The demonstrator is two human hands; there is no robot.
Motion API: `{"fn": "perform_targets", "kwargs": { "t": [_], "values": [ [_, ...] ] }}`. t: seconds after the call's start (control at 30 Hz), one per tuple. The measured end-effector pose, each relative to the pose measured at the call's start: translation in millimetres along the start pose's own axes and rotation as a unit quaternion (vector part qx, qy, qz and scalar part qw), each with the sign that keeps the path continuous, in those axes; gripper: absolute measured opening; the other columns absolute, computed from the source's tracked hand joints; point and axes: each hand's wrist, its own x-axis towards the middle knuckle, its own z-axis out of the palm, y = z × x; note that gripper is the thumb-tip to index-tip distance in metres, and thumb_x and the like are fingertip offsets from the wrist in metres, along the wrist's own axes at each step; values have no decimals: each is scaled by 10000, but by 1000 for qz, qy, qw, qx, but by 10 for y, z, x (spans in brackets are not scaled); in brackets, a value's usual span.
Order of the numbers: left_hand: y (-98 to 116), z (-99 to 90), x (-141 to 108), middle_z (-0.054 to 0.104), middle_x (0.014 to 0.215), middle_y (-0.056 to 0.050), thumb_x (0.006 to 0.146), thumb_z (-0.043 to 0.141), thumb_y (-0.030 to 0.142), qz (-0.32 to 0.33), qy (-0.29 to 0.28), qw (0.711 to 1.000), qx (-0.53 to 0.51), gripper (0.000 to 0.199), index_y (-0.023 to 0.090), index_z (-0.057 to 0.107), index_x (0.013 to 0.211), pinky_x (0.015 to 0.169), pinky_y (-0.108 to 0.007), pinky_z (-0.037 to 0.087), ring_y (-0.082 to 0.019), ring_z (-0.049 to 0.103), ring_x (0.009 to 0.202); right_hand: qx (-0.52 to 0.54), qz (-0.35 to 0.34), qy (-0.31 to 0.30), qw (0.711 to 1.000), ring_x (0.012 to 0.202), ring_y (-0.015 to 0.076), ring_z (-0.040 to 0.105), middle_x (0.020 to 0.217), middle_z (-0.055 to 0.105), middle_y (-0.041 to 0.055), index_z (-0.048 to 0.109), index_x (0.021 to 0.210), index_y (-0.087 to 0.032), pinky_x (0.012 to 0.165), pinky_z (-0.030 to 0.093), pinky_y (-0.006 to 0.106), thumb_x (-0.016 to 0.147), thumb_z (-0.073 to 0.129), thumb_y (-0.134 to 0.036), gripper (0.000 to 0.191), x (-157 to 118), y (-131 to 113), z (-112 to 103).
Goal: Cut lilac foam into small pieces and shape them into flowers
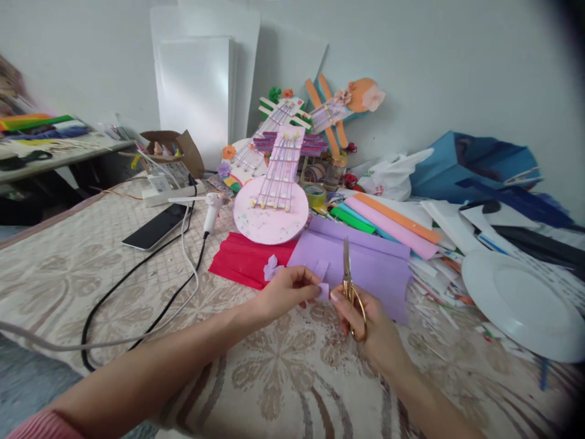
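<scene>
Between my two hands is a small piece of lilac paper (324, 292). My left hand (292, 286) pinches its left edge. Gold-handled scissors (348, 283) stand in my right hand (361, 314), blades pointing up and away; the right thumb and fingertip also meet near the paper's right edge. Beyond the hands lies a lilac crepe paper sheet (379, 268), with a small cut strip (322, 268) on it. A lilac paper flower (272, 267) rests by my left hand, on the red crepe paper (242, 259).
Behind the papers leans a pink paper-plate guitar (274, 210) with strings. A glue gun (212, 212), a phone (155, 227) and looping cables (137, 335) are at left. Coloured paper rolls (393, 225), paper scraps (439, 286) and a white plate (521, 305) lie to the right.
</scene>
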Motion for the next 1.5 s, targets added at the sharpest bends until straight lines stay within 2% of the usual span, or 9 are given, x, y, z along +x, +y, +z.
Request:
{"fn": "perform_targets", "kwargs": {
  "t": [0.2, 0.37, 0.57, 0.8, 0.97, 1.17, 1.33, 1.5],
  "values": [
    [-10, 39, -13, 539, 630, 9, 695, 638, 291, -25, -10, 999, -32, 209, 114, 553, 767, 516, -195, 395, -61, 482, 528, -13, 2, -3, 1000, 427, 97, 399, 453, 439, -68, 501, 746, -195, 434, 309, 207, 807, 505, -327, 146, -2, -13, 9],
    [-32, 38, -24, 544, 604, 14, 664, 665, 326, -14, -48, 999, -11, 260, 125, 541, 773, 517, -218, 416, -80, 506, 519, 3, 2, -7, 1000, 429, 94, 404, 453, 440, -70, 507, 767, -189, 435, 302, 205, 807, 497, -316, 133, 9, 0, -23],
    [-15, 15, -25, 571, 596, 2, 705, 623, 397, -5, -55, 998, 20, 285, 126, 542, 735, 530, -222, 423, -82, 520, 522, 25, -3, -26, 999, 432, 87, 401, 461, 433, -71, 507, 772, -186, 433, 298, 202, 812, 517, -339, 159, 18, 37, -29],
    [69, -30, -10, 604, 619, -9, 687, 655, 363, -35, -11, 998, -54, 272, 121, 536, 725, 561, -215, 418, -74, 539, 543, 101, -17, -40, 994, 424, 82, 390, 531, 409, -57, 486, 768, -184, 428, 303, 219, 867, 392, -490, 336, -19, 48, 21],
    [92, -65, 9, 621, 623, -19, 674, 677, 326, -34, 4, 996, -88, 256, 120, 534, 726, 572, -210, 416, -76, 557, 555, 51, -27, -71, 996, 488, 103, 417, 554, 426, -43, 474, 750, -188, 480, 338, 233, 874, 363, -509, 361, -52, 56, 37],
    [93, -73, 16, 627, 617, -27, 664, 688, 314, -28, 14, 994, -104, 255, 119, 541, 733, 560, -208, 415, -83, 565, 553, 60, -48, -25, 997, 488, 100, 418, 561, 430, -41, 483, 783, -186, 483, 346, 228, 888, 336, -496, 359, -23, 38, -1],
    [119, -70, 16, 620, 642, -26, 675, 682, 318, -15, 45, 989, -141, 255, 125, 519, 710, 594, -226, 435, -97, 581, 592, -1, -17, -78, 997, 432, 82, 349, 500, 351, -69, 420, 673, -191, 432, 298, 213, 863, 371, -516, 380, -39, 34, 41],
    [148, -72, 16, 616, 691, -25, 657, 698, 286, -4, 72, 982, -174, 259, 129, 495, 692, 641, -250, 450, -113, 598, 644, -65, -26, -89, 994, 405, 71, 299, 473, 313, -84, 390, 638, -194, 409, 247, 211, 867, 372, -507, 388, -67, 53, 81]
  ]
}}
